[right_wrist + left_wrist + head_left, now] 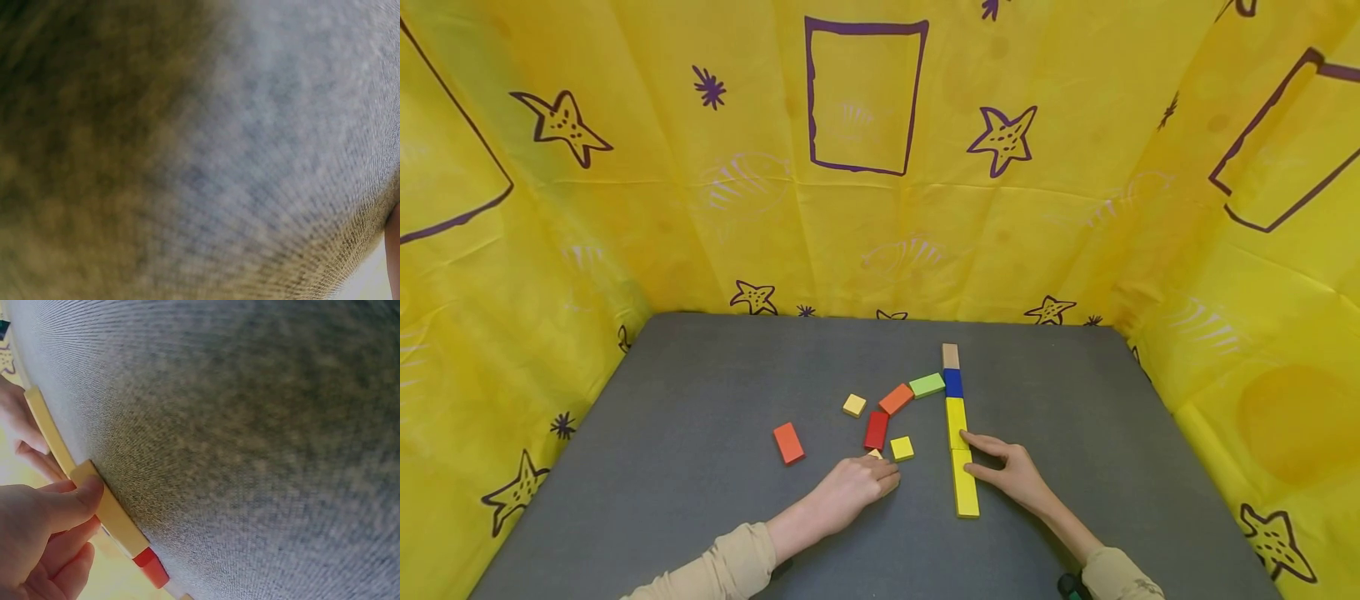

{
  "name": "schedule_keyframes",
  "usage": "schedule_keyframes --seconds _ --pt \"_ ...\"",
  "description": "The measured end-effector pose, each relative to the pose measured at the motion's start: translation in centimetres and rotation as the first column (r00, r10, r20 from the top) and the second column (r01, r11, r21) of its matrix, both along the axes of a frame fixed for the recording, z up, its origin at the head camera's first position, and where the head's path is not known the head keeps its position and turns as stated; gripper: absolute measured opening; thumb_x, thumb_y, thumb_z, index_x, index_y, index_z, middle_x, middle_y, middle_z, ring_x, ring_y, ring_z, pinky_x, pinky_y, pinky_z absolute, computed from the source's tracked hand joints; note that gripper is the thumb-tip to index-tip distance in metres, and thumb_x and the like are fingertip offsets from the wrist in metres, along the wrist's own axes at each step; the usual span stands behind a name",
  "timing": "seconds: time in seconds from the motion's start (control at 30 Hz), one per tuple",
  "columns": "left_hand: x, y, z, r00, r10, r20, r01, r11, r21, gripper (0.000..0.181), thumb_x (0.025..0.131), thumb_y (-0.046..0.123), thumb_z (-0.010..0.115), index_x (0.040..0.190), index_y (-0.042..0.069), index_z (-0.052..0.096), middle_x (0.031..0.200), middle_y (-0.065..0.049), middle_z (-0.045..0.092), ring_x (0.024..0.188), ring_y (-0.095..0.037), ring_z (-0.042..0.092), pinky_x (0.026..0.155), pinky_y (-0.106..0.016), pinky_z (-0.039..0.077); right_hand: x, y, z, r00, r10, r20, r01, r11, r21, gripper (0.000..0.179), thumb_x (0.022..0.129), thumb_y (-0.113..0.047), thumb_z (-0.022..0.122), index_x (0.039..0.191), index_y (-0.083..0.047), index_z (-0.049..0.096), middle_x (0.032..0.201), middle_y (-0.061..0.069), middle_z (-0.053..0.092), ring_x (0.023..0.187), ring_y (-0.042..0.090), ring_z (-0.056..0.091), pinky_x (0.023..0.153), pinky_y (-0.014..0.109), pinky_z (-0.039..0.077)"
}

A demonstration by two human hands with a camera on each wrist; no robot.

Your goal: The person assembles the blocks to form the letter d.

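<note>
My left hand (pixel 856 483) pinches a pale yellow block (pixel 115 512), thumb along its face in the left wrist view. From the head, only a corner of this block shows past the fingers, just below a red block (pixel 876 430). My right hand (pixel 1013 473) touches a straight row of blocks: its index fingertip is at the upper yellow block (pixel 956 417), its thumb at the side of the lower yellow block (pixel 966 492). A blue block (pixel 953 383) and a natural wood block (pixel 951 356) continue that row. Orange (pixel 896 398) and green (pixel 927 385) blocks curve from the red one to the row.
A small yellow block (pixel 902 448) lies between the curve and the row. Left of the curve are a small cream block (pixel 853 405) and a loose orange block (pixel 788 443). Yellow patterned cloth (pixel 865 233) walls in the dark grey table (pixel 700 375).
</note>
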State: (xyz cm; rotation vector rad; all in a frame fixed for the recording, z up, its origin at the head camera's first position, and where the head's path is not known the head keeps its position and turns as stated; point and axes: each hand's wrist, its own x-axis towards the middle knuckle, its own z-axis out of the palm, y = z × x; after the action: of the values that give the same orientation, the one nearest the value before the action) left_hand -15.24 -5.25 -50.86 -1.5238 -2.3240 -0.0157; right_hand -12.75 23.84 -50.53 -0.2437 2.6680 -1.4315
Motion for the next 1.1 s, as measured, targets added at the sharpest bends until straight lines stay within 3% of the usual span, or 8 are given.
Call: schedule_keyframes --seconds 0.33,0.6,1.1 --pt "0.0 0.3 0.0 1.000 0.008 -0.005 -0.008 0.999 0.049 0.021 0.078 0.005 0.072 0.095 0.018 0.072 0.092 0.008 0.068 0.087 -0.004 0.064 0.083 -0.023 0.053 0.0 0.0 -0.1 1.000 -0.004 0.005 0.004 1.000 -0.011 0.053 0.084 -0.018 0.071 0.133 -0.007 0.055 0.134 0.008 0.057 0.128 0.031 0.049 0.102 0.051 0.039" --pt "0.0 0.3 -0.1 1.000 0.013 0.011 -0.014 0.999 0.048 0.020 0.080 0.008 0.071 0.098 0.018 0.072 0.096 0.008 0.069 0.091 -0.005 0.064 0.084 -0.024 0.052 -1.1 1.2 -3.4 1.000 0.000 -0.008 0.000 1.000 -0.009 0.056 0.082 -0.032 0.072 0.134 -0.019 0.055 0.136 -0.001 0.057 0.129 0.025 0.049 0.103 0.048 0.040" --pt "-0.1 0.3 0.0 1.000 0.010 0.005 -0.010 0.999 0.053 0.022 0.079 0.007 0.071 0.099 0.018 0.072 0.098 0.008 0.070 0.093 -0.005 0.064 0.084 -0.023 0.052 -1.1 1.3 -3.5 1.000 0.005 0.003 -0.005 1.000 -0.012 0.057 0.082 -0.035 0.072 0.134 -0.020 0.055 0.136 -0.001 0.056 0.130 0.027 0.048 0.104 0.049 0.039"
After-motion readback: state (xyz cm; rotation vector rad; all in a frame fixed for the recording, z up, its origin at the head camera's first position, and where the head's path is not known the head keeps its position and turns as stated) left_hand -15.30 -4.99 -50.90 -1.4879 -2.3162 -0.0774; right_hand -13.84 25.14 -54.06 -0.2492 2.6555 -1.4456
